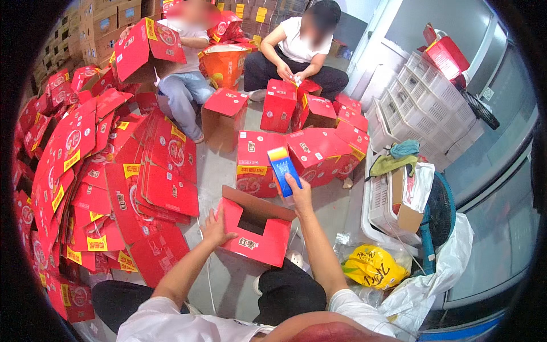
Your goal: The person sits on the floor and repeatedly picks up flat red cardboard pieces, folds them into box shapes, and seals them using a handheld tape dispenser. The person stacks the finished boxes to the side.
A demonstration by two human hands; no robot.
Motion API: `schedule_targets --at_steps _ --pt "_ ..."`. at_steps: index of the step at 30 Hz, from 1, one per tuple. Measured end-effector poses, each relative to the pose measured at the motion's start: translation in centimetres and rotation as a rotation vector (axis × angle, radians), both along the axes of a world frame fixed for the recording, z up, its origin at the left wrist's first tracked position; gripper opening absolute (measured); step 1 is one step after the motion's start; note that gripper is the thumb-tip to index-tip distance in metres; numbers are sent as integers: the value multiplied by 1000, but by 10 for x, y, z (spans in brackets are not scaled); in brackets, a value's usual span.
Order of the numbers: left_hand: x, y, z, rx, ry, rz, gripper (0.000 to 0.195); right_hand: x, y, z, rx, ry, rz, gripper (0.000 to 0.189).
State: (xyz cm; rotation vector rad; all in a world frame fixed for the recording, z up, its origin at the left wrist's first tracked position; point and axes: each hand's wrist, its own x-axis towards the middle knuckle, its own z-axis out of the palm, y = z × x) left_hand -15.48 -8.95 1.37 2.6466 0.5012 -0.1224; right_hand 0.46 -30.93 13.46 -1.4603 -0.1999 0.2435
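A red printed carton (265, 243) with a cut-out opening stands on the floor between my knees, brown cardboard showing inside its raised back edge. My left hand (215, 231) holds its left side, thumb over the red top face and fingers spread along the edge. Above the carton's back right corner, my right hand (299, 194) grips a blue printed box-shaped item (283, 171) with a yellow end and an orange side. That item is tilted and apart from the carton. What lies inside the carton is too dark to tell.
Flattened red cartons (171, 188) pile up at left. Folded red cartons (258, 149) stand ahead. Two people sit beyond; one person's hands (295, 77) touch a carton. White crates (427, 98), a teal fan (436, 209) and a yellow bag (372, 265) are at right.
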Motion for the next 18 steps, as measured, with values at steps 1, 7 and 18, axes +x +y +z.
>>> schedule_targets --at_steps 1,7,18 --pt "-5 6 -19 -106 -67 60 107 -2 6 -2 10 91 -7 30" --pt "20 10 -73 -435 -223 402 96 -57 -23 -87 -243 79 75 32" --pt "4 -8 -28 86 -438 172 84 -91 -45 -112 -270 291 283 40"
